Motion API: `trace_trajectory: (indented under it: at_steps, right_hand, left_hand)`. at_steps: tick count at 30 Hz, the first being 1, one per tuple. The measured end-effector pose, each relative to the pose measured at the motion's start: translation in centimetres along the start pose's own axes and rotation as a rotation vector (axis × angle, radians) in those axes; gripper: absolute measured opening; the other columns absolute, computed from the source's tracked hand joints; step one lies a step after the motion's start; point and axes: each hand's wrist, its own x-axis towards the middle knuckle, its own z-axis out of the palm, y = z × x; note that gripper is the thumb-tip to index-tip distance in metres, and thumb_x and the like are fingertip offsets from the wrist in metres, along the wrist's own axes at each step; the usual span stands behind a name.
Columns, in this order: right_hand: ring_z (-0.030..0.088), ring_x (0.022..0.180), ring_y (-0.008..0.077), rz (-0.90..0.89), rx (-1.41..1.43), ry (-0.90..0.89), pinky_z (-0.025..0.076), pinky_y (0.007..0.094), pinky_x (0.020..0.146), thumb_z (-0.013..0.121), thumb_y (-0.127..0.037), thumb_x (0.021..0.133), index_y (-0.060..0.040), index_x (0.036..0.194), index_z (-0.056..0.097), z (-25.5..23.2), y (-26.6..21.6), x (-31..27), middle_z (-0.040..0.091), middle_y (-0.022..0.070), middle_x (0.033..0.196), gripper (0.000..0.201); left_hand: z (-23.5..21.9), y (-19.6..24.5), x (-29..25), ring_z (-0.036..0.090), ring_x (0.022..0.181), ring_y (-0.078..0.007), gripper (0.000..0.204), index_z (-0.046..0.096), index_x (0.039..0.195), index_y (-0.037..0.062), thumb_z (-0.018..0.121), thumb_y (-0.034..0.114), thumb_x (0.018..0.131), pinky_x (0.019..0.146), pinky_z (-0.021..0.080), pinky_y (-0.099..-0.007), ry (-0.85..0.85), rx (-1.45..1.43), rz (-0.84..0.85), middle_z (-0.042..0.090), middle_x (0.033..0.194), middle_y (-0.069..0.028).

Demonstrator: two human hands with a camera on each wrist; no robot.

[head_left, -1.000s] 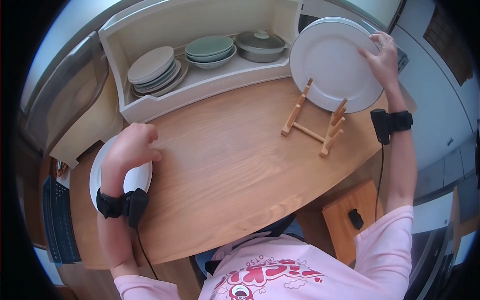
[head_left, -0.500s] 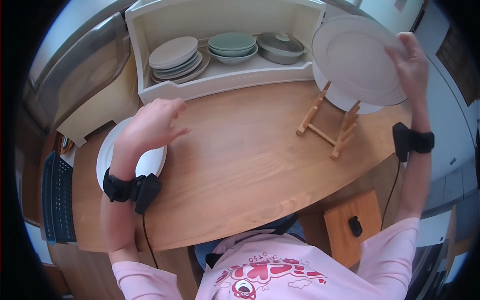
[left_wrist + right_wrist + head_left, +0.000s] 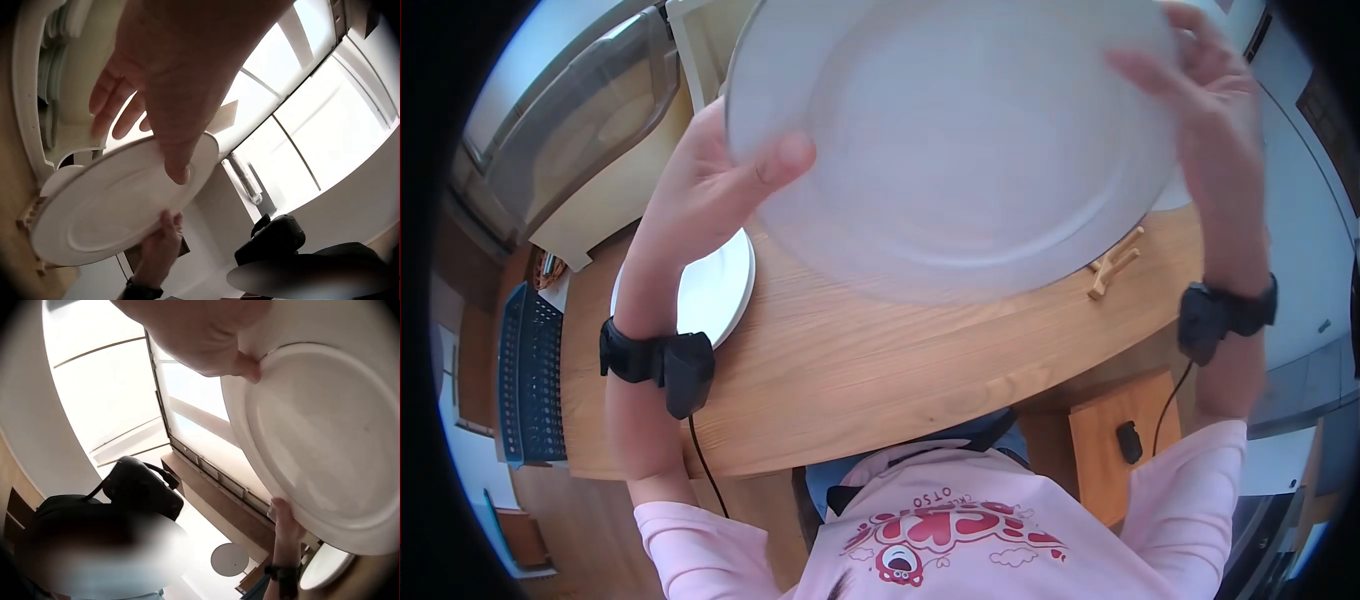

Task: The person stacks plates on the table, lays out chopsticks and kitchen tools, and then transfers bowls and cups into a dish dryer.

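Plate (image 3: 960,150), white and wide-rimmed, is now hanging above the table (image 3: 880,370) between both hands, shifting from one-hand carry to a likely two-hand handoff. Right hand (image 3: 1220,110) is pinching the rim. Left hand (image 3: 710,190) is joining, thumb overlapping the face, fingers spreading behind; can't tell if it's bearing load. Wooden plate rack (image 3: 1105,272) is sitting beyond; set-down is still pending, I reckon.

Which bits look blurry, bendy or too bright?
Head view: the big plate and right hand are smeary, and the picture bends near its black corners; left wrist view: glaring white top right, left hand shadowy; right wrist view: glaring white top left, foggy bottom left.
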Motion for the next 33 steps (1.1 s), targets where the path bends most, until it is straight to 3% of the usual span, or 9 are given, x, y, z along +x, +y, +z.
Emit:
trace_trajectory:
  at_steps: [2,8,12,18,21,26,28,30,33]
  right_hand:
    - [0.065,0.079,0.0134,0.087,0.03,-0.053,0.053,0.0249,0.07,0.071,-0.001,0.075,0.0,0.099,0.059,0.9,2.2,-0.7,0.068,0.0081,0.09,0.027]
    - [0.065,0.08,0.016,0.499,-0.002,-0.293,0.053,0.0281,0.07,0.076,-0.014,0.075,0.0045,0.101,0.059,3.1,7.9,-2.9,0.067,0.0121,0.089,0.035]
    - [0.066,0.079,0.0176,0.477,-0.177,-0.358,0.053,0.0294,0.069,0.075,-0.016,0.075,0.0038,0.101,0.059,3.7,8.4,-4.0,0.068,0.0123,0.086,0.037]
    - [0.066,0.086,0.019,0.051,-0.75,-0.168,0.052,0.0301,0.077,0.073,-0.028,0.079,0.0001,0.109,0.06,-1.2,8.0,-0.6,0.068,0.0117,0.093,0.043]
    - [0.065,0.076,0.0124,-0.112,-0.887,-0.059,0.054,0.0248,0.068,0.068,-0.003,0.079,-0.0019,0.098,0.06,-1.6,6.0,-0.4,0.068,0.0052,0.088,0.02]
    - [0.065,0.09,0.0276,-0.226,-1.435,0.049,0.051,0.0348,0.08,0.07,-0.03,0.077,-0.0024,0.111,0.059,-19.5,15.0,3.8,0.067,0.0151,0.098,0.046]
    - [0.065,0.093,0.0306,-0.249,-1.547,0.072,0.051,0.0368,0.082,0.071,-0.035,0.076,-0.0026,0.114,0.058,-21.2,15.7,3.6,0.066,0.0171,0.101,0.052]
    - [0.066,0.092,0.0277,0.293,-1.476,-0.065,0.05,0.0361,0.084,0.07,-0.037,0.076,-0.0031,0.116,0.06,-21.9,15.3,2.5,0.068,0.0162,0.1,0.054]
    - [0.068,0.087,0.0256,0.426,-1.123,-0.091,0.051,0.0347,0.081,0.072,-0.035,0.075,-0.0028,0.11,0.063,-21.4,14.9,1.3,0.07,0.0144,0.094,0.049]
  left_hand:
    - [-0.7,0.8,0.0,0.059,0.086,-0.0059,0.047,0.059,0.115,-0.0008,0.068,0.036,0.088,0.076,0.048,-0.0231,-0.031,-0.124,-0.253,0.065,0.099,-0.0023]
    - [-1.4,-2.2,0.1,0.058,0.081,-0.0013,0.035,0.057,0.117,0.0001,0.061,0.027,0.093,0.071,0.047,-0.0175,0.005,-0.131,-0.439,0.065,0.095,0.0006]
    - [-1.7,-3.6,-0.3,0.059,0.081,-0.0009,0.036,0.057,0.118,0.0005,0.061,0.027,0.093,0.071,0.048,-0.0172,-0.029,-0.173,-0.489,0.065,0.097,-0.0002]
    - [-0.9,-4.3,-0.5,0.058,0.083,-0.0019,0.038,0.06,0.118,0.0022,0.06,0.031,0.093,0.075,0.048,-0.0206,-0.095,-0.24,-0.63,0.065,0.097,0.0011]
    - [-0.8,-5.2,-0.5,0.058,0.085,-0.0023,0.039,0.057,0.121,0.0026,0.06,0.03,0.094,0.078,0.048,-0.0203,-0.177,-0.222,-0.658,0.065,0.1,0.0004]
    - [-0.4,-6.1,-0.9,0.058,0.086,-0.003,0.041,0.058,0.122,0.0035,0.059,0.033,0.094,0.078,0.047,-0.0209,-0.17,-0.192,-0.71,0.065,0.101,0.001]
    - [-0.2,-6.4,-1.1,0.058,0.086,-0.0034,0.042,0.058,0.122,0.0035,0.059,0.034,0.094,0.078,0.047,-0.021,-0.167,-0.165,-0.702,0.065,0.101,0.001]
    - [-0.1,-6.8,-1.3,0.059,0.081,-0.0049,0.04,0.06,0.117,0.0007,0.059,0.034,0.094,0.075,0.048,-0.0221,-0.144,-0.127,-0.779,0.065,0.096,-0.0006]
    - [-0.1,-7.7,-1.7,0.059,0.081,-0.0055,0.041,0.061,0.116,-0.0005,0.059,0.034,0.094,0.074,0.048,-0.0226,-0.185,-0.121,-0.865,0.066,0.095,-0.0016]
